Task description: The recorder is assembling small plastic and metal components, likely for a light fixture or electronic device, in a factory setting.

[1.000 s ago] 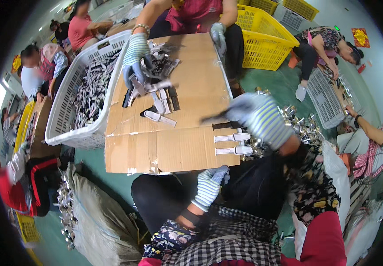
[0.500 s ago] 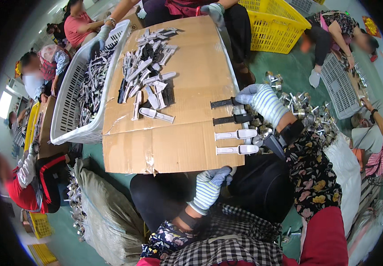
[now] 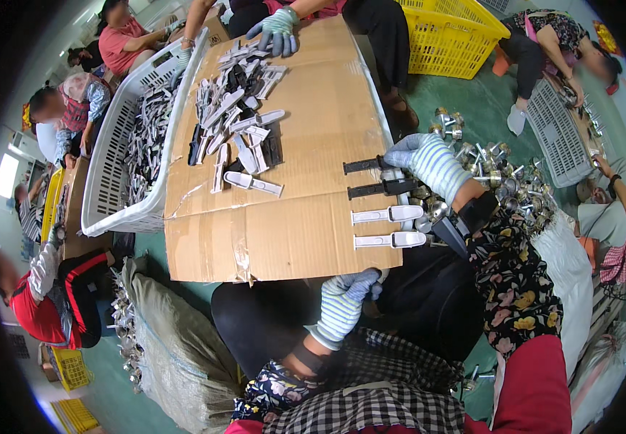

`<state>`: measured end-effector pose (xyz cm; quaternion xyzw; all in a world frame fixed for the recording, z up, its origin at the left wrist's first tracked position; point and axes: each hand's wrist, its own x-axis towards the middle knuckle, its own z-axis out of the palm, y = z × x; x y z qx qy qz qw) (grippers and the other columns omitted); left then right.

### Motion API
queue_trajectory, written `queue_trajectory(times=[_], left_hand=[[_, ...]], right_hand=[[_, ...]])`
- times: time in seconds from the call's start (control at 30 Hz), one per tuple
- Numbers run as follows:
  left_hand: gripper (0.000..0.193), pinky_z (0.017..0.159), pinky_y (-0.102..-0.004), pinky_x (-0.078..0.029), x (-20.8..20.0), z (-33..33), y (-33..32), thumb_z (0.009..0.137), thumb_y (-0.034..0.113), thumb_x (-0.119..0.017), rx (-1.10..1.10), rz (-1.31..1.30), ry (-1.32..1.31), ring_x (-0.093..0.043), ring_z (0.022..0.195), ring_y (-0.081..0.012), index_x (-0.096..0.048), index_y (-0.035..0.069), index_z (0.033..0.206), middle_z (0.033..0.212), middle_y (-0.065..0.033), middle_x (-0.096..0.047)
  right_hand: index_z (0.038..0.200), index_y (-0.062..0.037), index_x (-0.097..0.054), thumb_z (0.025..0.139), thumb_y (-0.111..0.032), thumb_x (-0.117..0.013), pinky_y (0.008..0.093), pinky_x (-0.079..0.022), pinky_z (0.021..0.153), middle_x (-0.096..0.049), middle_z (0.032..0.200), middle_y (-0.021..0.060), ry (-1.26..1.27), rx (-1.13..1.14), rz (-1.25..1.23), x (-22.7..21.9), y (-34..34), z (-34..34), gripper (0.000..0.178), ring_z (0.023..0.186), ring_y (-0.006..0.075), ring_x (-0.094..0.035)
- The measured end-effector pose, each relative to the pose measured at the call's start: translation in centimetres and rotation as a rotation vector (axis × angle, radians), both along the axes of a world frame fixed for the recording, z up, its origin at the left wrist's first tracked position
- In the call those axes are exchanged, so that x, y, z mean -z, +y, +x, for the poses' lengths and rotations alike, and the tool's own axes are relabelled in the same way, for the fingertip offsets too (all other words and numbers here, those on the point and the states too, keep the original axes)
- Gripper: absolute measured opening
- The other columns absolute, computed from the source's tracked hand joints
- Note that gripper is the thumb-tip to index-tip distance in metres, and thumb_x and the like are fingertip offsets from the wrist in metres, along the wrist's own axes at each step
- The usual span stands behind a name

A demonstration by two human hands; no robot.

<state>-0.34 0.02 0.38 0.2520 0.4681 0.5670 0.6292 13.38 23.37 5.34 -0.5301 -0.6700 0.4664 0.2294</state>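
Note:
My right hand (image 3: 432,165), in a striped grey-blue glove, is closed over the right end of a black plastic handle (image 3: 361,166) at the cardboard's right edge. Below it lie a second black handle (image 3: 381,189) and two white handles (image 3: 387,215), in a row with their ends over the edge. My left hand (image 3: 345,300), gloved alike, is closed at the near edge of the cardboard sheet (image 3: 298,249); what its fingers hold is hidden. Farther back on the sheet is a loose heap of white and black handles (image 3: 244,137).
A white basket (image 3: 103,159) full of handles stands left of the sheet. Metal parts with stems (image 3: 505,177) are heaped at the right. A co-worker's gloved hand (image 3: 277,32) rests on the far edge. A yellow crate (image 3: 443,43) stands behind; a woven sack (image 3: 175,347) lies at lower left.
The co-worker's gloved hand has moved from the sheet's far right corner leftward onto its far edge. Both my hands have stayed nearly in place, the right still on the black handle.

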Motion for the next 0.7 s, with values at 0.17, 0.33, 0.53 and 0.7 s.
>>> queue_trajectory(times=[0.17,0.33,0.53,0.7], left_hand=[[0.013,0.062,-0.0231,-0.046,-0.3,0.2,0.2,0.086,0.008,-0.062,0.011,-0.001,0.004,-0.057,0.065,-0.0106,-0.066,-0.001,0.094,0.077,-0.0053,-0.065],[0.012,0.061,-0.0227,-0.046,0.3,-0.1,0.1,0.087,0.008,-0.061,0.006,0.005,0.008,-0.057,0.064,-0.0100,-0.066,-0.001,0.093,0.077,-0.0050,-0.064],[0.012,0.059,-0.0220,-0.044,1.2,-0.1,0.1,0.087,0.009,-0.060,0.000,0.031,-0.026,-0.054,0.061,-0.0085,-0.066,-0.001,0.091,0.071,-0.0034,-0.062],[0.013,0.058,-0.0243,-0.044,0.4,0.3,0.0,0.086,0.010,-0.059,-0.037,0.118,0.119,-0.053,0.059,-0.0095,-0.065,-0.001,0.082,0.067,-0.0026,-0.062]], right_hand=[[0.085,0.0015,-0.067,0.074,-0.018,-0.072,0.0282,-0.047,0.066,-0.066,0.075,0.0076,-0.071,-0.010,0.034,0.4,0.3,0.1,0.023,0.066,0.0141,-0.058],[0.087,0.0015,-0.067,0.074,-0.020,-0.072,0.0310,-0.048,0.068,-0.067,0.078,0.0120,-0.131,-0.063,0.117,-0.8,-0.2,-0.1,0.026,0.070,0.0186,-0.061],[0.109,-0.0007,-0.059,0.076,-0.033,-0.068,0.0383,-0.050,0.080,-0.065,0.097,0.0206,-0.360,-0.100,0.460,-6.9,-4.3,-1.0,0.047,0.090,0.0311,-0.064],[0.107,-0.0009,-0.056,0.083,-0.025,-0.053,0.0427,-0.049,0.075,-0.062,0.097,0.0204,-0.641,-0.587,0.591,-9.9,-11.7,-10.3,0.034,0.085,0.0333,-0.062]])
